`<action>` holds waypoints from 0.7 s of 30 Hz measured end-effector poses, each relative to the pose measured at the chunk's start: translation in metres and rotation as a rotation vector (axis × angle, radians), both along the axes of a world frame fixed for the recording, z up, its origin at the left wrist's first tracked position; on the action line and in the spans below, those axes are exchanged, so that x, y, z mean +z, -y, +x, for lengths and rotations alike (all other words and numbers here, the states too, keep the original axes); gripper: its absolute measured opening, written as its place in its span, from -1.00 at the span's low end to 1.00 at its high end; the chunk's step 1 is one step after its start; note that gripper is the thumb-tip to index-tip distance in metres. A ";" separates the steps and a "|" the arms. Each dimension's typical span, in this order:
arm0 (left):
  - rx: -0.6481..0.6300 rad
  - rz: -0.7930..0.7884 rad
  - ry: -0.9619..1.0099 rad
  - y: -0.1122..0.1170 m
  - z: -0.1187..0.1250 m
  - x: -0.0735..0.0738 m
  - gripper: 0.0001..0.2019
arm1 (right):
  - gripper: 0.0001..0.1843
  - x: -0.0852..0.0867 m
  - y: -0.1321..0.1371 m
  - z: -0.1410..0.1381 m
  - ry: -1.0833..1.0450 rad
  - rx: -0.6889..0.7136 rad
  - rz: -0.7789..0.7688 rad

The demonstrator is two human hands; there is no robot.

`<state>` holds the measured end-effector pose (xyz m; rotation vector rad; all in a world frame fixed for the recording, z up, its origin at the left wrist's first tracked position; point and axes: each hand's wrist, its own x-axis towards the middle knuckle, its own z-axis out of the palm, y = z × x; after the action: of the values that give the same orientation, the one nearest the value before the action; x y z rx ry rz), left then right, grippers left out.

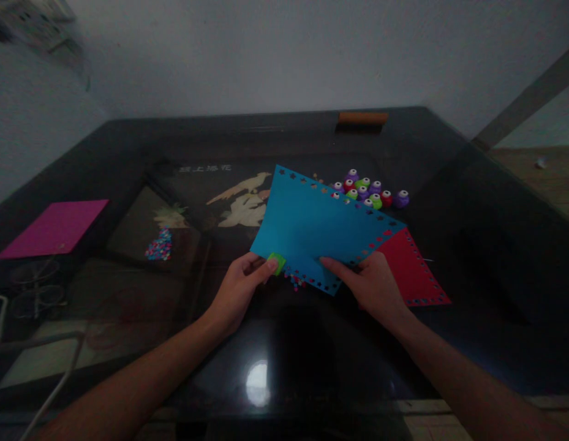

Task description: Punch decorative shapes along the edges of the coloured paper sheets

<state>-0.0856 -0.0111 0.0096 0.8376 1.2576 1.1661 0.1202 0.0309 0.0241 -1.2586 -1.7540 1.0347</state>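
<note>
A blue sheet of paper [307, 226] is held tilted above the dark table, with star-shaped holes along three of its edges. My left hand [242, 282] is closed on a small green craft punch [277, 263] at the sheet's near left corner. My right hand [371, 282] grips the near right part of the sheet, thumb on top and fingers hidden beneath. A red sheet with punched edges [410, 266] lies partly under the blue one. Small coloured paper bits [296, 282] lie just below the blue sheet's near edge.
Several purple, green and red punches [373, 193] stand behind the blue sheet. A pile of paper bits [160, 245] and a magenta sheet [57, 228] lie to the left. An orange-brown bar [362, 119] lies by the table's far edge. A white metal frame [59, 367] is at lower left.
</note>
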 end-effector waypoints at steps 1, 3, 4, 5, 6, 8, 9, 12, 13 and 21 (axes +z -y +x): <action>-0.002 0.001 0.001 0.000 0.000 0.000 -0.73 | -0.86 0.000 0.000 0.000 -0.003 0.002 0.004; 0.002 0.007 0.006 0.000 0.000 0.001 -0.73 | -0.87 0.000 0.000 0.000 -0.007 0.008 0.009; 0.006 0.009 0.010 0.000 0.000 0.001 -0.73 | -0.86 0.000 0.000 0.000 -0.005 0.010 0.009; 0.009 0.006 0.016 0.000 0.000 0.001 -0.72 | -0.86 0.000 0.000 0.000 0.000 0.008 0.009; 0.012 0.001 0.021 0.000 0.001 0.001 -0.72 | -0.85 0.000 0.000 0.000 0.007 0.003 0.010; 0.014 -0.006 0.025 0.000 0.001 0.001 -0.72 | -0.84 -0.001 0.000 0.001 0.018 -0.004 0.014; 0.015 -0.006 0.023 0.000 0.001 0.001 -0.72 | -0.84 -0.001 0.000 0.001 0.021 -0.005 0.016; 0.021 0.006 0.011 0.000 0.000 0.000 -0.73 | -0.82 -0.001 0.000 0.000 0.019 -0.005 0.009; 0.021 0.010 0.009 0.000 0.000 0.000 -0.73 | -0.82 0.000 0.000 0.000 0.016 -0.006 0.005; 0.032 -0.002 0.007 0.000 0.001 0.002 -0.70 | -0.87 0.002 0.000 0.000 -0.019 -0.004 0.006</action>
<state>-0.0844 -0.0113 0.0116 0.8135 1.2701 1.1925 0.1204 0.0313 0.0259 -1.2445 -1.7385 1.0346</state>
